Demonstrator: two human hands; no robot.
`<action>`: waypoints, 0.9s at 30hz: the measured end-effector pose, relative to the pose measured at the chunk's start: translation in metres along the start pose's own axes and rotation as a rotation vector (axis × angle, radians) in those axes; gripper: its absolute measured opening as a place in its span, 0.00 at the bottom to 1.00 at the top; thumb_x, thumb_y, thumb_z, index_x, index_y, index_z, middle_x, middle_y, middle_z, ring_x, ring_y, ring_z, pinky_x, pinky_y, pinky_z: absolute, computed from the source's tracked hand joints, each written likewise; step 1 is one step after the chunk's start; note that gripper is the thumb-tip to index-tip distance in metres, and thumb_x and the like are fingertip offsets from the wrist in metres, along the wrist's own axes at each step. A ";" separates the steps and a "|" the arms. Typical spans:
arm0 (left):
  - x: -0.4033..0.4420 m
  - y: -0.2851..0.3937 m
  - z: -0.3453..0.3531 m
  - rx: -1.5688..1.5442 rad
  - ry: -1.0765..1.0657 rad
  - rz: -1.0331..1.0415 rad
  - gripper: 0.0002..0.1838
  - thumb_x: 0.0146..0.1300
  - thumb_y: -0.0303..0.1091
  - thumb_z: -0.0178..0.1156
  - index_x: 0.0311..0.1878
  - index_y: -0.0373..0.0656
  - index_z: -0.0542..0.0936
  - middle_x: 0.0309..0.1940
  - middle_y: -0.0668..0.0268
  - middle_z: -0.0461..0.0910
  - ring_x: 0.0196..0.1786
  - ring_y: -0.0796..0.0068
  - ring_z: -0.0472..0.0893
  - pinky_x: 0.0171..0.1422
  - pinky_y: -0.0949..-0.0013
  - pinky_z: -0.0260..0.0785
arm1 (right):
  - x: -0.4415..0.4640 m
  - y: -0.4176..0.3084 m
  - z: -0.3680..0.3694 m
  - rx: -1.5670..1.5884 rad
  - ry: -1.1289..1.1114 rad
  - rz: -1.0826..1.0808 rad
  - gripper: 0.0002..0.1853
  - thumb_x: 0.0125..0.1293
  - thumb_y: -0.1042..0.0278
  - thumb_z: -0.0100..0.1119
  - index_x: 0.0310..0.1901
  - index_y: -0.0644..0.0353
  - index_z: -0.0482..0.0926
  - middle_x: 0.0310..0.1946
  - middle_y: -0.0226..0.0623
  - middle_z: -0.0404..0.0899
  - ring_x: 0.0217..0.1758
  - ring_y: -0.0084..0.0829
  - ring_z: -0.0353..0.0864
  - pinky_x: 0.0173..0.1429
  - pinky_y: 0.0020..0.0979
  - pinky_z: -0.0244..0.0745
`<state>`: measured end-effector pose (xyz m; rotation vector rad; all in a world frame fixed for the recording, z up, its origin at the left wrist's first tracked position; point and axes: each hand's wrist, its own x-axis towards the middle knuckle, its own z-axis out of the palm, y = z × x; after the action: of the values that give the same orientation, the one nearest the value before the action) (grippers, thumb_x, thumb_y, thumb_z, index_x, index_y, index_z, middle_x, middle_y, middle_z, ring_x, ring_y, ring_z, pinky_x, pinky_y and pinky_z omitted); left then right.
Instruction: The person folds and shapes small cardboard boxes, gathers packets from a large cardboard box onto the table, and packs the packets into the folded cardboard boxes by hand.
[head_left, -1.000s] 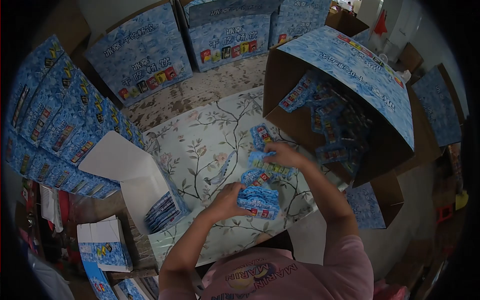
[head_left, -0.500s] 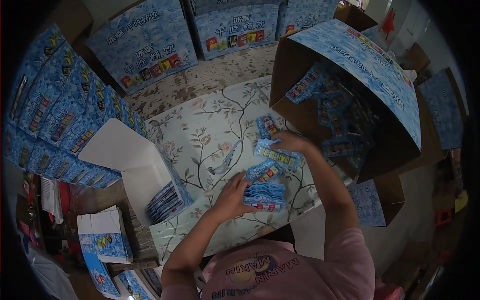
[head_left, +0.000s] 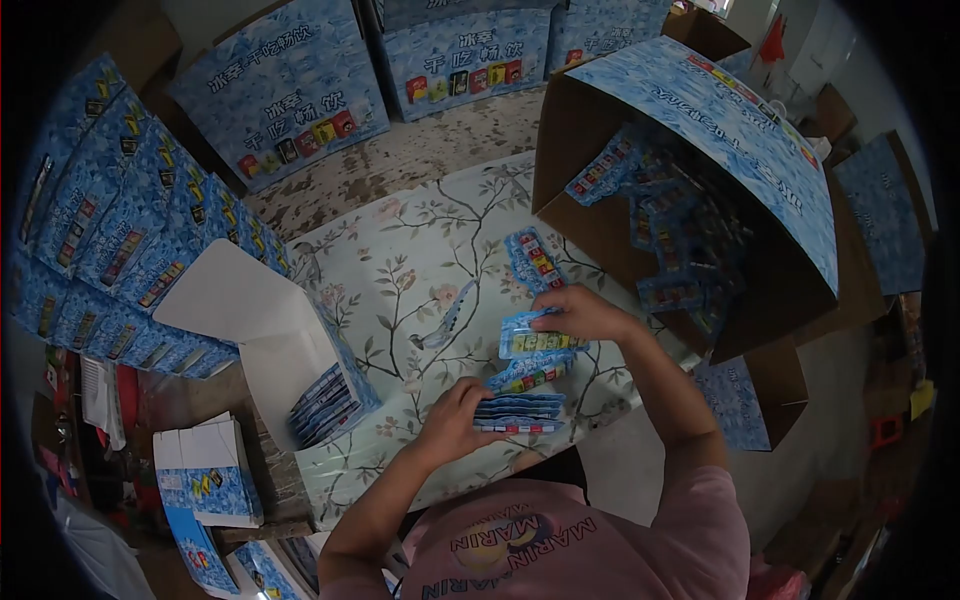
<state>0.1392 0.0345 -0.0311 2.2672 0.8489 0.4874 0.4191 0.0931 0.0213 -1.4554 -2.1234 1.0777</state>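
My left hand (head_left: 452,425) is closed around the left end of a stack of blue packets (head_left: 522,410), thumb near the table and fingers over the top. My right hand (head_left: 588,314) pinches a blue packet with a yellow-green strip (head_left: 528,338). That packet overlaps another blue packet (head_left: 528,374) lying just behind the stack. Beyond my right hand, a further packet (head_left: 532,258) with a red-and-white strip lies flat on the flowered tablecloth (head_left: 420,270). To the left, an open white-lined box (head_left: 285,355) holds several packets (head_left: 330,408) in a row.
A large carton (head_left: 700,120) lies on its side at the right, packets (head_left: 665,220) inside. Blue printed boxes (head_left: 130,220) are piled at the left. Cartons (head_left: 285,100) stand beyond the table. Flat boxes (head_left: 207,480) lie at the lower left.
My right hand has moved slightly toward me, drawing its packet left and nearer the stack. My left hand and the stack have shifted slightly left and toward me, and the stack looks more evenly squared.
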 end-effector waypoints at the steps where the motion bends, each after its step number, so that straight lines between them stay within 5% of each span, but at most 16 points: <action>1: -0.002 -0.001 0.003 0.007 0.022 0.023 0.32 0.41 0.43 0.74 0.47 0.40 0.69 0.49 0.57 0.69 0.48 0.54 0.74 0.50 0.59 0.68 | 0.001 0.003 -0.003 0.005 -0.003 -0.003 0.09 0.61 0.66 0.61 0.39 0.61 0.79 0.31 0.28 0.80 0.36 0.19 0.76 0.41 0.25 0.72; 3: -0.004 -0.004 0.006 0.011 0.048 0.048 0.31 0.41 0.43 0.73 0.46 0.41 0.70 0.49 0.56 0.69 0.48 0.55 0.74 0.51 0.59 0.68 | 0.001 0.011 -0.017 0.599 0.110 0.209 0.10 0.61 0.67 0.60 0.39 0.64 0.78 0.30 0.33 0.80 0.35 0.20 0.76 0.40 0.27 0.71; 5: -0.003 -0.002 0.005 0.006 0.041 0.050 0.33 0.41 0.43 0.73 0.49 0.41 0.69 0.51 0.55 0.68 0.49 0.54 0.74 0.53 0.60 0.67 | 0.002 0.010 -0.018 0.569 0.145 0.201 0.10 0.62 0.66 0.59 0.39 0.64 0.78 0.28 0.36 0.80 0.34 0.19 0.77 0.38 0.26 0.73; 7: 0.002 0.006 0.003 0.116 0.147 0.103 0.36 0.41 0.43 0.73 0.52 0.41 0.68 0.51 0.54 0.68 0.50 0.54 0.73 0.54 0.60 0.67 | 0.008 0.030 0.009 -0.001 0.230 -0.120 0.11 0.63 0.64 0.59 0.40 0.64 0.78 0.28 0.36 0.80 0.33 0.21 0.78 0.37 0.26 0.74; 8: 0.006 0.011 0.000 0.234 0.258 0.161 0.38 0.41 0.44 0.73 0.55 0.41 0.67 0.52 0.54 0.67 0.50 0.53 0.73 0.54 0.60 0.67 | 0.006 0.020 0.020 -0.003 0.233 -0.122 0.11 0.63 0.64 0.59 0.40 0.64 0.78 0.28 0.36 0.80 0.33 0.21 0.78 0.37 0.26 0.74; 10: 0.010 0.015 -0.002 0.280 0.234 0.127 0.41 0.41 0.44 0.73 0.58 0.41 0.65 0.53 0.53 0.67 0.52 0.53 0.72 0.56 0.60 0.66 | 0.007 0.000 0.040 0.034 -0.291 -0.193 0.13 0.63 0.60 0.58 0.39 0.64 0.78 0.27 0.37 0.80 0.32 0.26 0.80 0.37 0.28 0.74; 11: 0.011 0.016 -0.002 0.323 0.200 0.086 0.44 0.41 0.45 0.73 0.61 0.41 0.63 0.53 0.53 0.66 0.53 0.52 0.71 0.57 0.59 0.65 | 0.015 -0.001 0.038 0.032 -0.292 -0.195 0.13 0.63 0.60 0.58 0.39 0.64 0.78 0.27 0.37 0.80 0.32 0.26 0.80 0.37 0.28 0.74; 13: 0.010 0.015 -0.003 0.191 0.100 0.010 0.46 0.40 0.45 0.73 0.62 0.41 0.63 0.54 0.53 0.66 0.54 0.52 0.71 0.58 0.59 0.64 | 0.038 0.006 0.022 0.391 -0.253 0.259 0.19 0.62 0.50 0.56 0.40 0.61 0.79 0.30 0.44 0.80 0.34 0.35 0.80 0.40 0.35 0.73; 15: 0.012 0.016 -0.005 0.066 0.004 -0.063 0.47 0.40 0.45 0.74 0.63 0.41 0.62 0.54 0.53 0.66 0.55 0.53 0.70 0.59 0.58 0.63 | 0.079 0.043 0.004 -0.150 0.307 0.175 0.23 0.59 0.46 0.57 0.39 0.63 0.80 0.33 0.46 0.81 0.37 0.40 0.81 0.42 0.36 0.74; 17: 0.011 0.017 -0.005 0.056 0.001 -0.065 0.48 0.37 0.44 0.75 0.63 0.44 0.63 0.54 0.53 0.66 0.54 0.51 0.71 0.57 0.59 0.66 | 0.103 0.050 -0.017 -0.181 0.289 0.604 0.26 0.56 0.45 0.60 0.39 0.65 0.80 0.37 0.45 0.81 0.42 0.43 0.80 0.44 0.36 0.74; 24: 0.004 0.015 -0.002 0.052 0.019 -0.059 0.46 0.37 0.41 0.75 0.62 0.44 0.64 0.53 0.54 0.67 0.53 0.51 0.72 0.56 0.59 0.66 | 0.136 0.069 -0.004 -0.395 0.265 0.549 0.28 0.48 0.46 0.67 0.42 0.64 0.79 0.42 0.45 0.79 0.47 0.39 0.79 0.47 0.35 0.72; 26: 0.006 0.018 -0.005 0.039 0.016 -0.052 0.44 0.39 0.40 0.74 0.62 0.44 0.64 0.52 0.55 0.67 0.53 0.52 0.70 0.57 0.58 0.64 | 0.135 0.069 0.004 0.458 0.415 0.339 0.25 0.49 0.58 0.70 0.46 0.63 0.75 0.40 0.37 0.77 0.45 0.29 0.76 0.48 0.29 0.71; 27: 0.005 0.019 -0.006 0.030 0.012 -0.047 0.43 0.40 0.38 0.73 0.62 0.43 0.63 0.52 0.56 0.66 0.54 0.53 0.69 0.58 0.57 0.62 | 0.125 0.072 0.011 0.462 0.407 0.352 0.25 0.49 0.58 0.70 0.46 0.63 0.75 0.40 0.37 0.77 0.45 0.29 0.76 0.48 0.29 0.71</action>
<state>0.1479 0.0297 -0.0133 2.2681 0.9197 0.4705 0.4063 0.2146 -0.0559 -1.6651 -1.2695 1.1676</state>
